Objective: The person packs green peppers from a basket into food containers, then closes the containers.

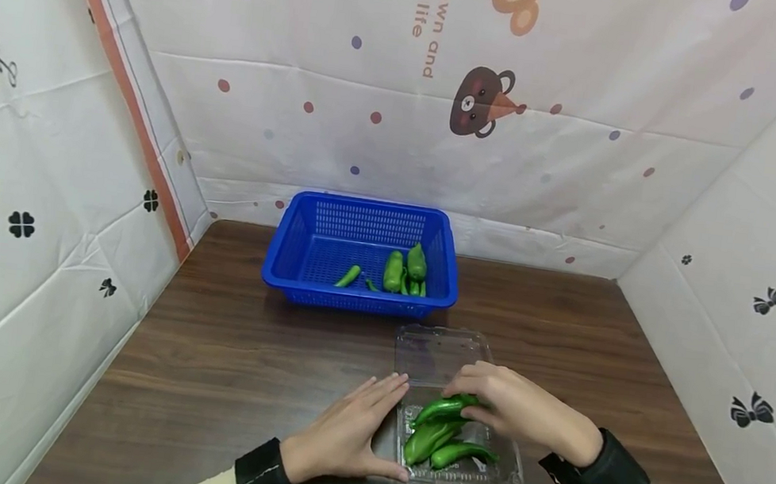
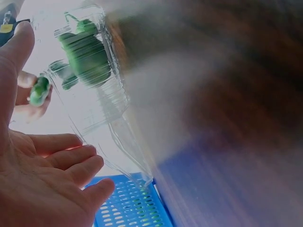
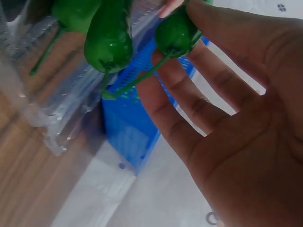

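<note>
Evidently the glossy green, tapering pepper (image 1: 443, 412) is a light thing to carry. The right hand (image 1: 509, 404) pinches it between thumb and fingers near its stem end, just above the shallow, clear plastic clamshell box (image 1: 503, 480). Its thin green stem (image 3: 149, 78) juts free of the grip, as the right wrist view shows; that stem looks likely to bend or snap, so the thicker body is the safer place to hold. The skin shines and looks smooth, so a fingertip pinch could let it slide or roll; thumb against one flank and two or three fingers along the other should suit it. I would expect firm but hollow walls that take a moderate squeeze and bruise or crack under a hard one.

Two plump green peppers (image 1: 431, 442) (image 1: 463, 453) lie in the box below, close beside each other, their curved sides apt to roll. The box's thin walls look flexible and easily pushed along the brown wood-grain table (image 1: 238, 361). The left hand (image 1: 353, 436) lies along its left edge, fingers straight and thumb spread; how firmly it presses, I cannot tell. Beyond the folded-back, transparent lid (image 1: 434, 359) stands a blue perforated plastic basket (image 1: 272, 267) holding more peppers.
</note>
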Demonstrator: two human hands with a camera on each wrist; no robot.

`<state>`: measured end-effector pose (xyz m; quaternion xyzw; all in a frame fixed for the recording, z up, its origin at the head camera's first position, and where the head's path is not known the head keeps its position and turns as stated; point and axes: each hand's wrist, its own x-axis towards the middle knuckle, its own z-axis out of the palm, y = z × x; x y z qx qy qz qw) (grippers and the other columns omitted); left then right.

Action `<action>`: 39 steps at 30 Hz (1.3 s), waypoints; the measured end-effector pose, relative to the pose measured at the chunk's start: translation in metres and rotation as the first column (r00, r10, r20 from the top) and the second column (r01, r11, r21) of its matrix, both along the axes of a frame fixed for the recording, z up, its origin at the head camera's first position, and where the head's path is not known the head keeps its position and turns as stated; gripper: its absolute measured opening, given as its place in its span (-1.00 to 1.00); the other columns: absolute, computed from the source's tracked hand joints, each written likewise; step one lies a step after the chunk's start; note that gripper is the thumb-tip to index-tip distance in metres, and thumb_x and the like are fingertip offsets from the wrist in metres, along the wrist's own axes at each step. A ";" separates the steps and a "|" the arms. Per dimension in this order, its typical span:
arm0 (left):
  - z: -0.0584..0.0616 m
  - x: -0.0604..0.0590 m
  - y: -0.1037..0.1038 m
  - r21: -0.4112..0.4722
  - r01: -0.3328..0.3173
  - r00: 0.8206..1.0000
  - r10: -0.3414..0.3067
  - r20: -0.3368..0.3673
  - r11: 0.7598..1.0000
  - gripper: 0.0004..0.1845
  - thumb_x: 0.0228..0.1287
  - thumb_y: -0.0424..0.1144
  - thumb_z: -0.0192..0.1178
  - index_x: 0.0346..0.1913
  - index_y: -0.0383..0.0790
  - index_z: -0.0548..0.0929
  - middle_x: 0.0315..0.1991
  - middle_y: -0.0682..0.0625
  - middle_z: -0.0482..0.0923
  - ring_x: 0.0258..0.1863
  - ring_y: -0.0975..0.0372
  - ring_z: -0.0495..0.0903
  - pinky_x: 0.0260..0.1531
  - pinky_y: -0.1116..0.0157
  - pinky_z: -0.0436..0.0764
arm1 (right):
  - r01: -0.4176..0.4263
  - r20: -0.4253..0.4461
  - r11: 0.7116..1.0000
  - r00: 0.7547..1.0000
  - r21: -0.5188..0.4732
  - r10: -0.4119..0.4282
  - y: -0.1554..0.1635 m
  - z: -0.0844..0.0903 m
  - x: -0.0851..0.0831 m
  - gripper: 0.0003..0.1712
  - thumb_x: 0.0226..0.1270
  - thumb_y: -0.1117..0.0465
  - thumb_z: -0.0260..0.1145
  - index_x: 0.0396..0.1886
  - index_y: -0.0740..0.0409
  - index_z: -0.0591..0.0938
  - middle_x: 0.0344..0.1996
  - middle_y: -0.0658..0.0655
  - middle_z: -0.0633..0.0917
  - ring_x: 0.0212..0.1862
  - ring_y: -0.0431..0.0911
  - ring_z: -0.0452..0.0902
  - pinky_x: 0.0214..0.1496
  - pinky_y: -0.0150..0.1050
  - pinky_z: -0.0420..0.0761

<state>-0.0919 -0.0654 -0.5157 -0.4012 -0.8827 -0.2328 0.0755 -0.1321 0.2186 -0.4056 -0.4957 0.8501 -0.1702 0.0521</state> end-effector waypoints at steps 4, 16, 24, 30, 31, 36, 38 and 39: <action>0.001 0.000 0.000 0.000 0.001 1.000 -0.001 -0.010 1.000 0.28 0.05 0.55 0.27 0.54 -0.45 0.23 0.54 -0.31 0.21 0.52 -0.05 0.25 0.45 -0.08 0.30 | 0.012 0.036 1.000 0.999 0.011 -0.012 0.006 -0.009 -0.003 -0.65 0.27 0.37 0.49 0.03 0.03 0.73 -0.11 -0.05 0.69 -0.07 -0.19 0.64 -0.06 -0.25 0.69; 0.002 -0.001 0.000 0.003 0.011 1.000 -0.011 -0.012 1.000 0.27 0.06 0.52 0.30 0.54 -0.45 0.24 0.54 -0.31 0.21 0.52 -0.06 0.25 0.44 -0.07 0.31 | 0.034 0.142 0.999 0.989 0.015 -0.036 0.018 -0.024 -0.009 -0.62 0.30 0.38 0.47 0.08 0.03 0.71 -0.05 -0.05 0.71 -0.02 -0.18 0.65 -0.02 -0.21 0.72; 0.001 -0.001 0.001 0.006 0.011 1.000 -0.011 -0.018 1.000 0.28 0.04 0.53 0.30 0.53 -0.46 0.25 0.53 -0.32 0.23 0.51 -0.07 0.26 0.44 -0.09 0.32 | 0.042 0.238 0.994 0.969 0.102 -0.065 0.020 -0.023 -0.006 -0.62 0.27 0.36 0.48 0.04 -0.04 0.74 -0.04 -0.12 0.74 -0.01 -0.19 0.65 0.01 -0.20 0.70; 0.001 -0.001 0.001 0.011 0.012 1.000 -0.012 -0.024 1.000 0.28 0.04 0.52 0.32 0.52 -0.47 0.25 0.52 -0.32 0.24 0.51 -0.07 0.28 0.43 -0.08 0.32 | 0.060 0.305 0.990 0.947 0.130 -0.097 0.020 -0.032 -0.004 -0.66 0.27 0.41 0.47 -0.01 0.00 0.75 -0.13 -0.09 0.73 -0.10 -0.24 0.64 -0.09 -0.26 0.70; 0.001 -0.001 0.001 0.011 0.012 1.000 -0.012 -0.024 1.000 0.28 0.04 0.52 0.32 0.52 -0.47 0.25 0.52 -0.32 0.24 0.51 -0.07 0.28 0.43 -0.08 0.32 | 0.063 0.311 0.990 0.945 0.126 -0.100 0.020 -0.033 -0.003 -0.66 0.27 0.41 0.47 -0.02 0.01 0.75 -0.13 -0.07 0.73 -0.11 -0.24 0.64 -0.10 -0.26 0.70; 0.001 -0.001 0.001 0.009 0.010 1.000 -0.010 -0.015 1.000 0.27 0.05 0.52 0.31 0.53 -0.46 0.25 0.53 -0.31 0.23 0.51 -0.07 0.27 0.44 -0.07 0.31 | 0.071 0.310 0.991 0.945 0.116 -0.104 0.021 -0.038 -0.003 -0.66 0.27 0.42 0.47 -0.01 0.02 0.75 -0.13 -0.06 0.74 -0.11 -0.25 0.65 -0.13 -0.29 0.70; 0.002 -0.001 0.000 0.008 0.010 1.000 -0.009 -0.010 1.000 0.27 0.05 0.53 0.30 0.53 -0.45 0.24 0.53 -0.31 0.22 0.52 -0.06 0.26 0.45 -0.06 0.30 | 0.074 0.308 0.990 0.945 0.116 -0.107 0.021 -0.038 -0.003 -0.67 0.27 0.42 0.47 -0.02 0.02 0.75 -0.14 -0.06 0.74 -0.13 -0.26 0.65 -0.14 -0.30 0.70; 0.001 -0.001 0.000 0.008 0.010 1.000 -0.010 -0.010 1.000 0.27 0.05 0.53 0.30 0.53 -0.45 0.24 0.53 -0.31 0.22 0.52 -0.06 0.26 0.45 -0.06 0.30 | 0.076 0.306 0.990 0.946 0.118 -0.109 0.021 -0.039 -0.003 -0.67 0.27 0.41 0.47 -0.02 0.02 0.75 -0.15 -0.07 0.73 -0.13 -0.26 0.64 -0.15 -0.30 0.70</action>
